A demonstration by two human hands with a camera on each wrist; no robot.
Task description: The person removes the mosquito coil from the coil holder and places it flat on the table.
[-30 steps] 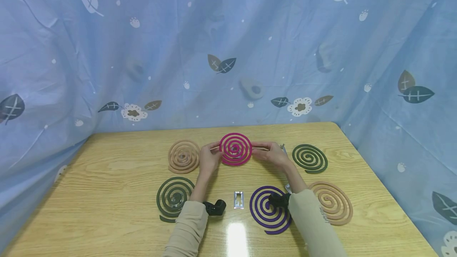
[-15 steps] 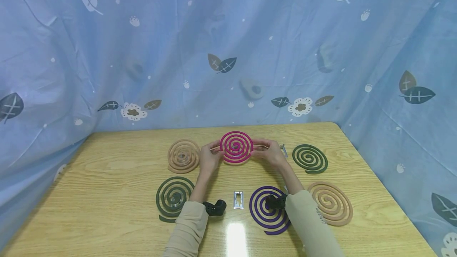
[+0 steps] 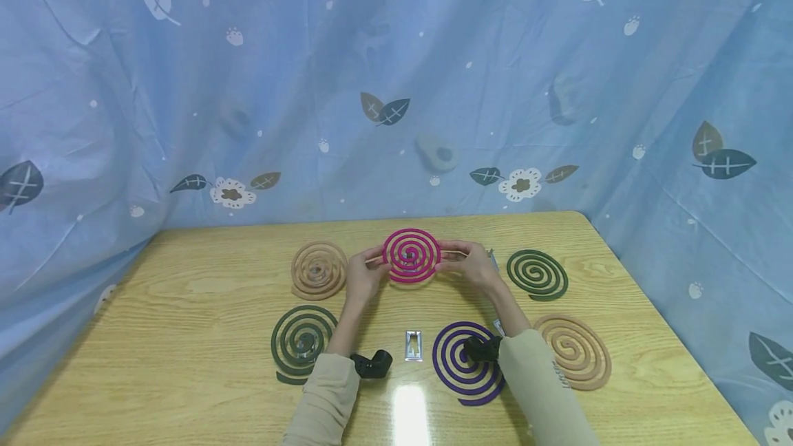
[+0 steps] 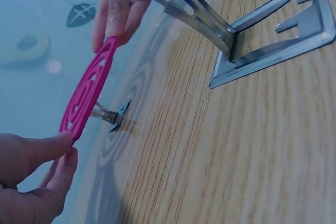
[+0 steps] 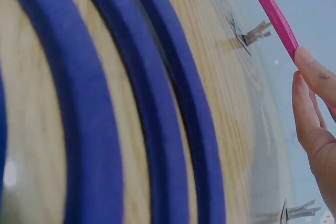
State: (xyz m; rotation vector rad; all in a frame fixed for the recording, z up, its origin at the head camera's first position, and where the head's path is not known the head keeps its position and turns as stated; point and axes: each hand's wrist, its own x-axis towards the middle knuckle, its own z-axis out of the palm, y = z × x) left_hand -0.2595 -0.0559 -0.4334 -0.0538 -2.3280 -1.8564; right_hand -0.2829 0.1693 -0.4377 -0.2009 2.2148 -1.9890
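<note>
A bright pink mosquito coil [image 3: 410,253] is held between my two hands, above the table and close to a small metal stand [image 4: 108,115]. My left hand [image 3: 363,277] pinches its left edge between thumb and fingers. The opposite edge is pinched by my right hand [image 3: 474,266]. In the left wrist view the coil [image 4: 89,90] looks tilted, and its shadow falls on the wood. Whether it touches the stand I cannot tell. The right wrist view shows the coil edge-on at my right thumb [image 5: 314,72].
Left lie a tan coil [image 3: 299,279] and a green coil [image 3: 277,349], metal stands showing at their middles. A purple coil [image 3: 437,356], a second green coil [image 3: 537,274] and a second tan coil [image 3: 597,356] lie right. One metal stand [image 3: 414,359] sits front centre.
The pink coil has shifted slightly right and away from me, with both hands moving along. Their pinch on it stays the same, and the other coils lie as before.
</note>
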